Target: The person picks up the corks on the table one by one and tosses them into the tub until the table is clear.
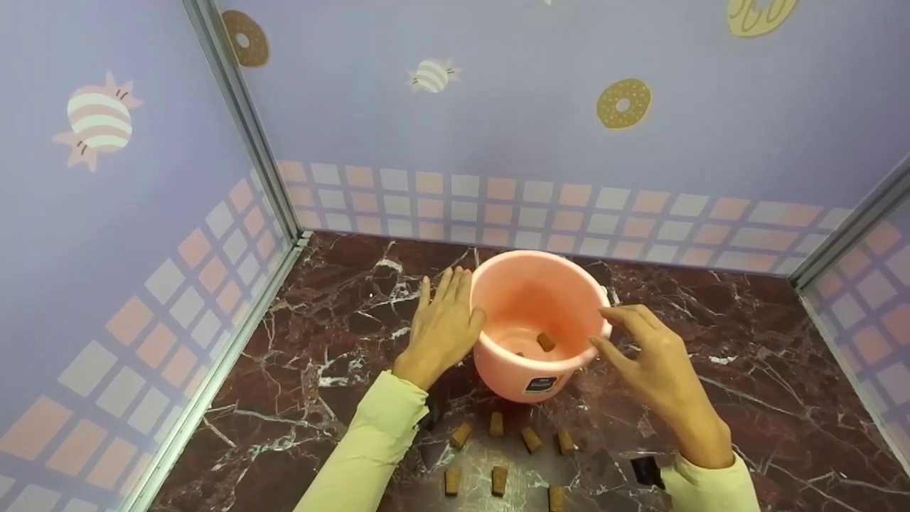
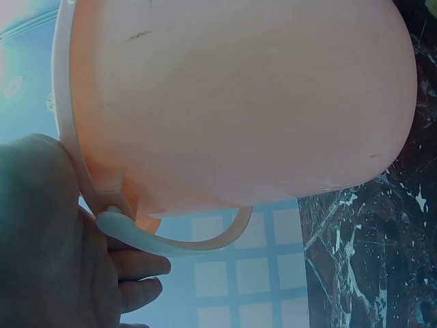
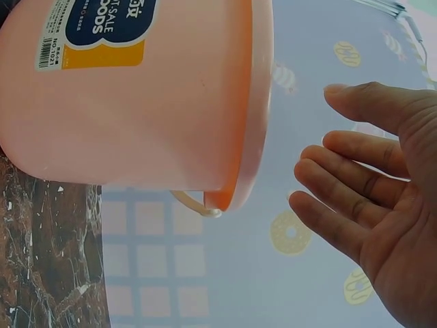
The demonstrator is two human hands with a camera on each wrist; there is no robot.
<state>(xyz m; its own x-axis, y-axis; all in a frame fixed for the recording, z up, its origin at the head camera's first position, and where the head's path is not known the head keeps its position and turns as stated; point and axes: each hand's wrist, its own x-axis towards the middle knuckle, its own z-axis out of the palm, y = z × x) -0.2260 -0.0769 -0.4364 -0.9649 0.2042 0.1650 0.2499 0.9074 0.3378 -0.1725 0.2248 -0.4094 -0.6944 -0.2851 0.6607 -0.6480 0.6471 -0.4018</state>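
Note:
A pink plastic bucket point(image 1: 498, 355) stands upright on the dark marbled tabletop. My left hand point(image 1: 444, 320) lies against its left side with straight fingers, the thumb at the rim. In the left wrist view the palm meets the rim next to the pale handle point(image 2: 171, 242), the fingers beyond it. On the opposite side, my right hand point(image 1: 654, 355) has thumb and fingers spread near the rim; the right wrist view shows a gap between fingertips and bucket. A brown cork stopper point(image 1: 545, 342) lies inside the bucket, with part of another point(image 1: 520, 355) visible at the bottom.
Several more cork stoppers point(image 1: 499, 481) lie scattered on the marbled tabletop point(image 1: 284, 398) in front of the bucket. Patterned purple panels point(image 1: 498, 128) stand behind and at both sides. A metal edge strip point(image 1: 213, 377) runs along the left panel.

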